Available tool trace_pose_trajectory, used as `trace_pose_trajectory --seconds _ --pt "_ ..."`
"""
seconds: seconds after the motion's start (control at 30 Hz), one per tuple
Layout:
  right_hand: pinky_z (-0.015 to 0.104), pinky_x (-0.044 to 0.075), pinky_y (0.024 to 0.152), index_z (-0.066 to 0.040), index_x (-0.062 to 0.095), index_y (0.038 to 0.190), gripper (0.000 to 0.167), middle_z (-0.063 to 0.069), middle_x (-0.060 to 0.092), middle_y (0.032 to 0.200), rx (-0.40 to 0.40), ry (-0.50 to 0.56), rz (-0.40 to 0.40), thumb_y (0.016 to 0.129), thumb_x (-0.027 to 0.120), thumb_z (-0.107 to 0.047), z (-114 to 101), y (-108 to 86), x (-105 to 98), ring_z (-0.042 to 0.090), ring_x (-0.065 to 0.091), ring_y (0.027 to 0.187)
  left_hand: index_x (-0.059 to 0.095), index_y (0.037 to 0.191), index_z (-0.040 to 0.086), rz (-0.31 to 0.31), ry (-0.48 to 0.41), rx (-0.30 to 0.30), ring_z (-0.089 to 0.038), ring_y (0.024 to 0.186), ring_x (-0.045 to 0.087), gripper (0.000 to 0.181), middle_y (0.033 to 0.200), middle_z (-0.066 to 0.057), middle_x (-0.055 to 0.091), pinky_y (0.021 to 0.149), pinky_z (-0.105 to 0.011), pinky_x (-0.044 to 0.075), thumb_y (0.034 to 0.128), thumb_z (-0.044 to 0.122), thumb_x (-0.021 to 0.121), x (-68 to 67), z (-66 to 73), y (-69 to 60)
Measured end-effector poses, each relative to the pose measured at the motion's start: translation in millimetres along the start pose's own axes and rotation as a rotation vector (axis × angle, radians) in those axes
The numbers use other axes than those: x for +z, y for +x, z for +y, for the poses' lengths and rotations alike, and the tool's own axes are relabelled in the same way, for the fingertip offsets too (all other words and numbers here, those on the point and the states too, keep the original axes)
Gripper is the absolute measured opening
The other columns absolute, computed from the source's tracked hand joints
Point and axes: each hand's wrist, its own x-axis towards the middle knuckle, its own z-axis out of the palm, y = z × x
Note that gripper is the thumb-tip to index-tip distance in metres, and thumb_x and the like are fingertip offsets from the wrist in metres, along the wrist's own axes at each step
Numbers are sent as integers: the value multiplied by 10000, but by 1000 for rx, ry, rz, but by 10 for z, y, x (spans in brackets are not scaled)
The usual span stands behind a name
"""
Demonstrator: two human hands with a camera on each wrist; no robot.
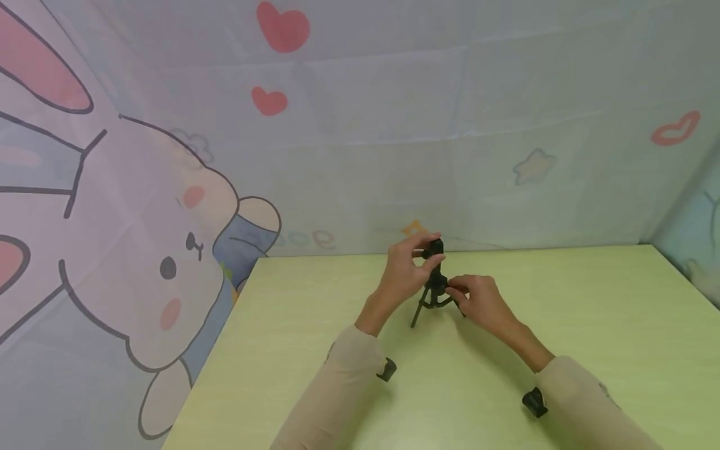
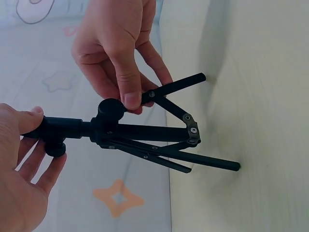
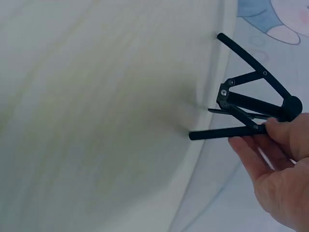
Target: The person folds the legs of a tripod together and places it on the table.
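Observation:
A small black tripod [image 1: 435,284] stands roughly upright near the table's back edge, its legs partly spread. At its top, my left hand [image 1: 406,265] grips the column between thumb and fingers. In the left wrist view, a small knob [image 2: 55,149] sits by those fingertips. Lower down, my right hand [image 1: 480,303] pinches one leg [image 3: 227,133] close to the hub, beside a larger round knob [image 2: 111,111]. Hinged braces [image 2: 171,107] join the legs to the central column [image 2: 149,132]. Whether every foot touches the table cannot be told.
The pale yellow-green table [image 1: 315,300] ends at a hanging cloth [image 1: 360,156] printed with hearts and a large rabbit. A black device hangs by the left sleeve [image 1: 349,362], another black device [image 1: 534,402] by the right sleeve.

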Motion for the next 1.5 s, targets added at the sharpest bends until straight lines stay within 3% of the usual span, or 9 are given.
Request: trace_pose_trajectory --seconds 0.17,0.47,0.63,0.77,0.87,1.13,1.5 --pt "258 486 525 17 795 957 68 83 757 824 17 -24 -81 935 731 29 1 40 -27 70 601 579 671 1316 20 8 2 -4 -230 1082 694 373 1179 -126 718 888 -301 590 954 49 758 -7 2 -7" --pt "232 401 481 52 804 999 103 165 773 893 29 28 18 922 737 47 -26 18 10 55 508 509 677 1295 12 -16 -23 -15 -231 1074 694 352 1162 -135 717 869 -272 591 953 34 754 -27 19 30" --pt "229 430 515 50 802 1029 125 180 774 946 90 76 57 926 733 44 -2 -21 47 97 559 547 684 1287 32 -33 2 -26 -204 1069 699 346 1155 -111 728 867 -236 580 952 62 764 -24 32 38" --pt "212 564 578 83 781 1060 138 221 763 983 154 219 66 949 710 44 30 -38 91 224 732 674 686 1274 34 -47 22 -29 -192 1070 699 334 1166 -105 728 869 -216 571 952 65 765 -38 59 53" --pt "244 608 642 107 762 1089 155 251 751 1013 171 303 57 970 687 42 55 -46 114 310 768 794 687 1239 30 -59 35 -38 -183 1074 698 297 1202 -98 722 872 -204 565 955 66 762 -55 77 61" --pt "267 617 673 110 758 1094 160 247 749 1034 133 287 23 956 707 46 122 -31 75 321 768 835 685 1191 35 -60 27 -53 -189 1070 696 252 1225 -97 718 873 -241 579 952 55 761 -61 87 55" --pt "264 616 697 106 757 1105 174 256 745 1051 194 371 46 971 709 6 120 -38 134 337 764 869 678 1103 76 -55 50 -78 -207 1073 693 187 1247 -67 706 853 -218 574 943 25 760 -69 106 54"
